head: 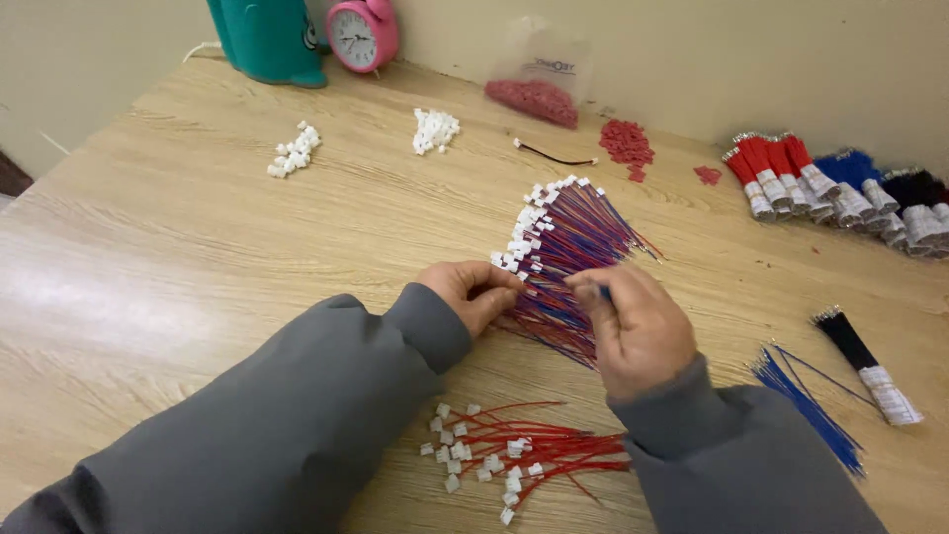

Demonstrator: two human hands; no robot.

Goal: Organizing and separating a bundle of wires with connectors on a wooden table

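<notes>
You are gripping the fan of red and blue wires (563, 257) with your left hand (470, 292), fingers closed on its near left edge. Your right hand (633, 321) is pinching one wire at the near end. The bundle's long axis is running far-left from your hands.

One clear plastic bag (539, 84), holding red pieces and bearing a dark printed label, stands at the bench's (198, 227) far edge against the wall.
</notes>
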